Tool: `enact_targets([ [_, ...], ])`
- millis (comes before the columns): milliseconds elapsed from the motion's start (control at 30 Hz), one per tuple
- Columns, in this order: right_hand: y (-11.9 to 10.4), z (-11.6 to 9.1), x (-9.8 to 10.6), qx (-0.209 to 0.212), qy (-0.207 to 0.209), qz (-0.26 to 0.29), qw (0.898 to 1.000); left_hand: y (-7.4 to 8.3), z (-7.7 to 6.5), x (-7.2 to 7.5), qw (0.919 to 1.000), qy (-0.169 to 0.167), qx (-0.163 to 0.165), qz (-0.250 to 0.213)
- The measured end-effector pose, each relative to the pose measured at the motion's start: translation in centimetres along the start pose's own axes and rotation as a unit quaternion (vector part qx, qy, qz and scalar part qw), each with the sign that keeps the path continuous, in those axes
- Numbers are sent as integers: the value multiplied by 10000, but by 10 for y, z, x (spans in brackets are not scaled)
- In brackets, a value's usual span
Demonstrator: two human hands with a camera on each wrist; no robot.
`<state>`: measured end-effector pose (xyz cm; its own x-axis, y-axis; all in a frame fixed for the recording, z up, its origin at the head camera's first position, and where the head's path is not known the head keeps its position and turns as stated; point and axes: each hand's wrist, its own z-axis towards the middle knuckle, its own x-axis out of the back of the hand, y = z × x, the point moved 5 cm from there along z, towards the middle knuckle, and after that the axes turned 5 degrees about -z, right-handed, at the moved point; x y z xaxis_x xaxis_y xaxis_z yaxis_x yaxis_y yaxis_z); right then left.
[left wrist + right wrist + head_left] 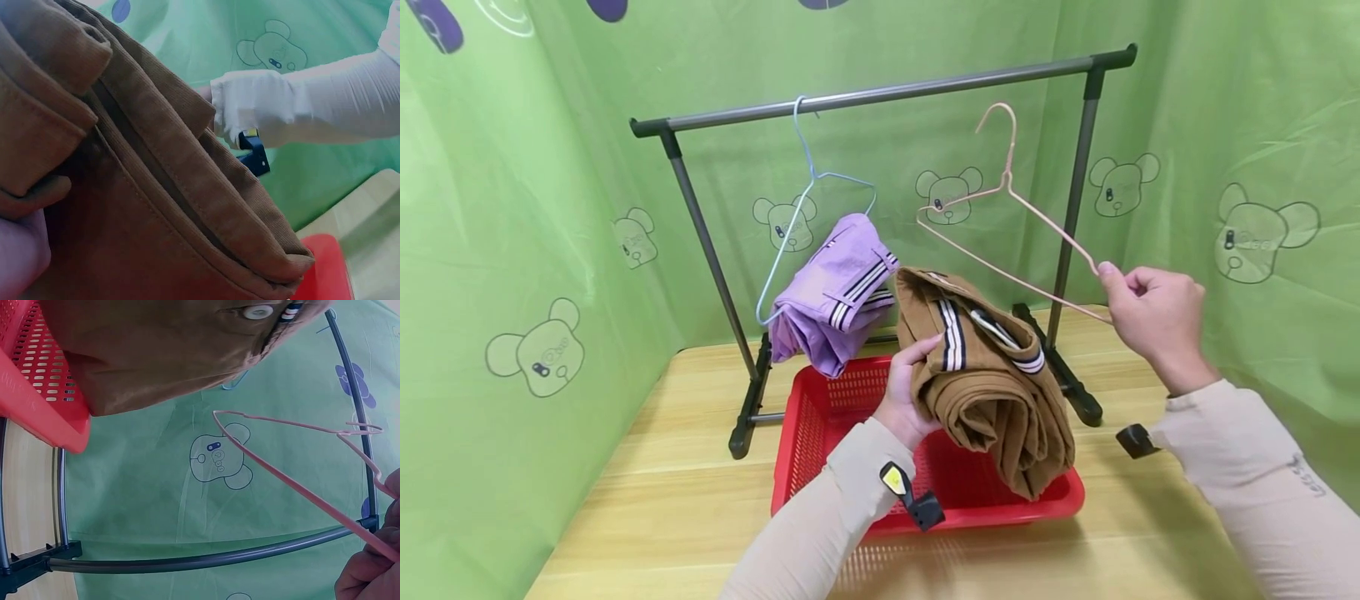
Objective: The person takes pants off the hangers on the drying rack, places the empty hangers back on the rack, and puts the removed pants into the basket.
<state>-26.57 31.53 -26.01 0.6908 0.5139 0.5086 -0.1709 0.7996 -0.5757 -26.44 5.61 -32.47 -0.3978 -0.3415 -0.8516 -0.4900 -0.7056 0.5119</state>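
Note:
My left hand (907, 398) grips a folded pair of brown trousers (992, 367) with a striped waistband, holding it up over the red basket (790, 450). In the left wrist view the brown cloth (175, 187) fills most of the picture and only part of the hand (22, 256) shows. My right hand (1156, 321) pinches one end of a pink wire hanger (1045, 218), whose hook points up near the rail. In the right wrist view the pink hanger (294, 487) stands apart from the brown trousers (169, 356).
A metal clothes rack (917, 88) stands on the wooden table (700, 500). On its rail hangs a blue hanger (811, 171) with purple trousers (842, 292) folded over it. Green curtains (550, 208) with bear drawings surround the table.

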Motion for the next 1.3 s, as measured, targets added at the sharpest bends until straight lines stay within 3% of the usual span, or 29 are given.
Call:
enact_targets([
  [267,0,-1,-1,-61,-79,-25,9999,-3,3,8,9999,146,60,31],
  [700,0,-1,-3,-48,-70,8,10000,1,-7,3,9983,275,447,260],
  [1100,-3,-1,-4,23,-26,17,10000,-3,-17,20,9875,714,1089,887],
  [1300,-4,-2,-3,36,-4,54,10000,-2,-21,25,9858,802,1164,902],
])
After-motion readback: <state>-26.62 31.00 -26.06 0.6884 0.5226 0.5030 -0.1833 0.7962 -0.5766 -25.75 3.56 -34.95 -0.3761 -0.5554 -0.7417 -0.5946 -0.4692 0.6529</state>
